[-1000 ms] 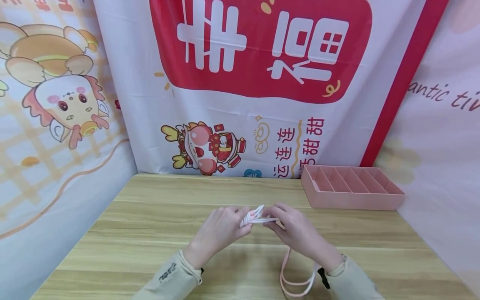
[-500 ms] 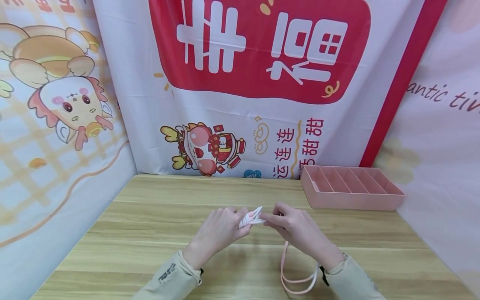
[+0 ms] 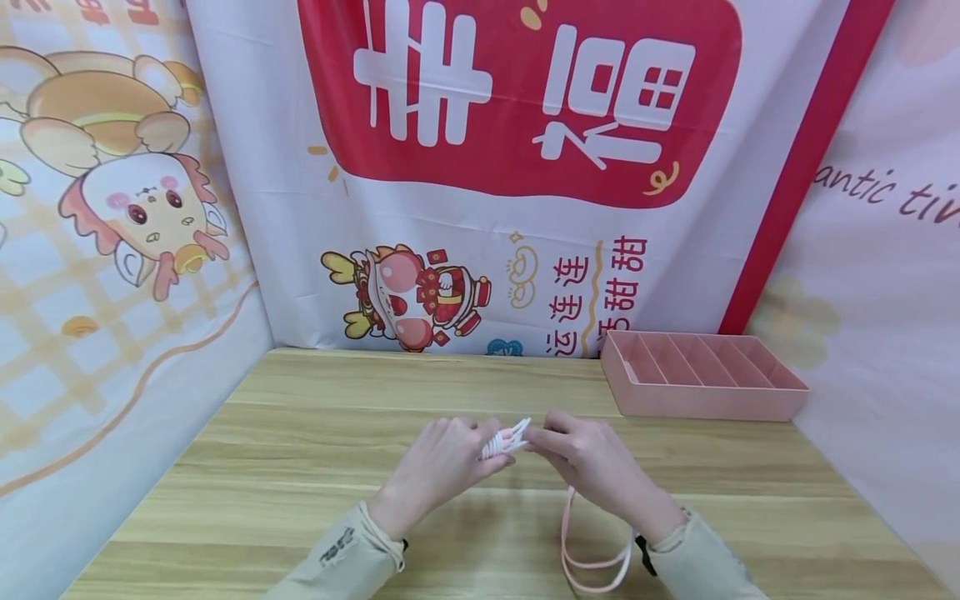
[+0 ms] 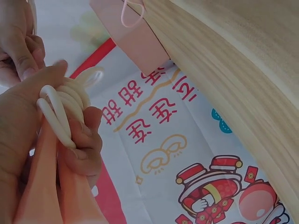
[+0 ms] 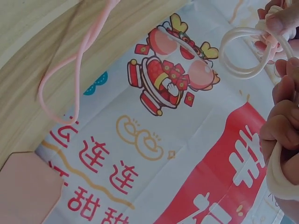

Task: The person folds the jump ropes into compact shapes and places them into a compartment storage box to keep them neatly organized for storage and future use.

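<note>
Several turns of white cord [image 3: 504, 439] sat wound round the fingers of the left hand [image 3: 441, 465], held above the middle of the wooden table [image 3: 300, 450]. From the left wrist camera the cord [image 4: 60, 109] showed as a tight bundle of loops crossing the curled fingers [image 4: 84, 149], with one free loop sticking out past them. That hand was closed round the bundle, gripping it.

Just beside it, the right hand [image 3: 592, 462] met the bundle from the other side, its fingertips pinching the strand where it left the coil. The right wrist camera showed a loose loop of the white cord [image 5: 243, 51] hanging between the two hands, and the cord running on through the curled fingers [image 5: 280, 135] of the right hand, so that hand was closed on the cord as well.

A pink cord [image 3: 592, 550] trailed down from under the right hand and lay in a long loop on the table near the right sleeve [image 3: 697, 558]; the same loop [image 5: 70, 70] showed against the wood in the right wrist view. Whether it joined the white cord could not be told.

Farther back on the right, well apart from the hands, stood a pink divided tray [image 3: 701, 408] against the printed backdrop [image 3: 525, 250], which carried a red panel with white characters and cartoon figures.
</note>
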`<state>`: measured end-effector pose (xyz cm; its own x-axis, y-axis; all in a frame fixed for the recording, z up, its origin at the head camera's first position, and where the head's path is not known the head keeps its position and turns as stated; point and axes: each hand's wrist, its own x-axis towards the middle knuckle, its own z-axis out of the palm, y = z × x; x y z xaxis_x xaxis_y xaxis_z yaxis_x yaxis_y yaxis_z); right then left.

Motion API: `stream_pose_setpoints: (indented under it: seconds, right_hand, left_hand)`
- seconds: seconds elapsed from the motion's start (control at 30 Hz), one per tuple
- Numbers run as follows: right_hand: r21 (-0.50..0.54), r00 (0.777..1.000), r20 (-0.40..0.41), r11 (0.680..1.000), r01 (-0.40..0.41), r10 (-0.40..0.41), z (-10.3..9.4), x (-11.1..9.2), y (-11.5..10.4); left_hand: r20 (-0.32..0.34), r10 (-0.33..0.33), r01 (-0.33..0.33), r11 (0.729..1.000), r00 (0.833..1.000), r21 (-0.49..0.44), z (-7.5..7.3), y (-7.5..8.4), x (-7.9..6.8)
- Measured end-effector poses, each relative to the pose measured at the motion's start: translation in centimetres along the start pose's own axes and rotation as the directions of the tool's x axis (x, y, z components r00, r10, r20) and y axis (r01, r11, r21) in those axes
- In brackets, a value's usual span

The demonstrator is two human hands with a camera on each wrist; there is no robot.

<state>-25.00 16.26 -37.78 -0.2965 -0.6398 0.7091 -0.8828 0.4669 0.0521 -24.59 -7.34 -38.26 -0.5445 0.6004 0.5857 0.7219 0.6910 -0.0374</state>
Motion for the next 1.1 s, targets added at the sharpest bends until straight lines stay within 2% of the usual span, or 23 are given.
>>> stream_pose_setpoints:
  seconds: [0.17,0.3,0.47,0.57,0.87,0.97,1.1]
  right_hand:
    - [0.044,1.0,-0.002,0.999,0.01,-0.01,-0.1,0.2,-0.4]
    - [0.072,1.0,0.003,0.997,0.022,-0.023,-0.2,0.4,-0.6]
    - [0.109,1.0,0.011,0.994,0.024,-0.026,-0.5,0.5,-0.7]
    - [0.141,1.0,0.011,0.99,0.005,-0.007,-0.6,0.4,-0.5]
    - [0.1,0.998,0.007,0.993,-0.06,0.06,-0.6,0.2,-0.2]
    - [0.079,0.993,0.0,0.99,-0.118,0.118,-0.5,0.2,-0.2]
    - [0.048,0.978,-0.051,0.978,-0.202,0.204,-0.4,0.1,0.0]
  left_hand:
    - [-0.024,0.046,-0.046,0.999,0.999,-0.004,0.3,0.1,-0.1]
    - [-0.015,0.102,-0.102,0.995,0.995,-0.01,0.2,0.2,-0.1]
    - [-0.026,0.2,-0.201,0.98,0.979,-0.01,-0.1,0.4,0.0]
    - [-0.03,0.236,-0.236,0.972,0.971,0.0,-0.4,0.4,0.0]
    - [-0.023,0.256,-0.255,0.966,0.966,0.049,-1.4,0.1,0.2]
    - [-0.023,0.263,-0.261,0.964,0.965,0.06,-1.5,0.0,0.2]
    - [-0.017,0.272,-0.27,0.961,0.962,0.062,-1.5,0.1,0.3]
